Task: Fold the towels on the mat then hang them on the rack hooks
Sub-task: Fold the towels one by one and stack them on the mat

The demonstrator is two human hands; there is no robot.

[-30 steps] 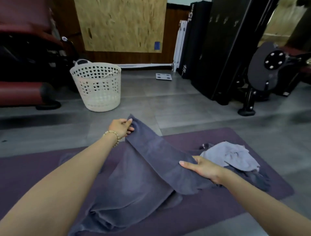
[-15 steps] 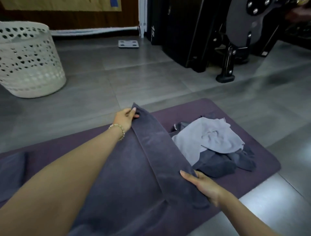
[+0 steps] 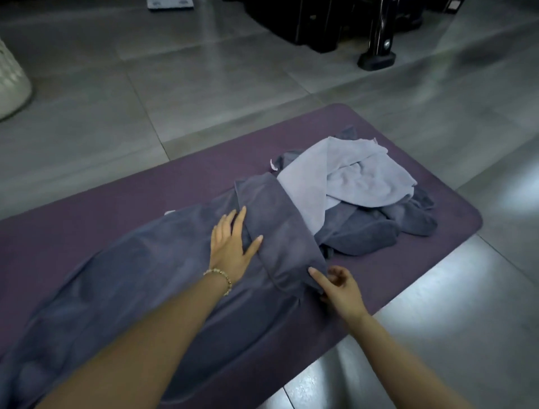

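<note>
A long dark blue-grey towel (image 3: 140, 280) lies spread along the purple mat (image 3: 379, 277). Its right end is folded back into a flap. My left hand (image 3: 230, 248) lies flat on the towel with straight fingers, beside the flap. My right hand (image 3: 335, 283) touches the flap's near corner with index finger and thumb; the other fingers are loosely curled. A heap of towels sits at the mat's right end: a light lavender towel (image 3: 355, 178) on top of dark grey ones (image 3: 367, 230). No rack is in view.
Grey floor tiles (image 3: 204, 87) surround the mat. A white laundry basket (image 3: 11, 84) stands at the left edge. Black gym equipment bases (image 3: 376, 55) stand at the top right, and a white scale (image 3: 170, 3) at the top.
The towel's end, held up before, has been laid down folded over onto the towel. My left hand let go and now lies flat. The view tilted down toward the mat.
</note>
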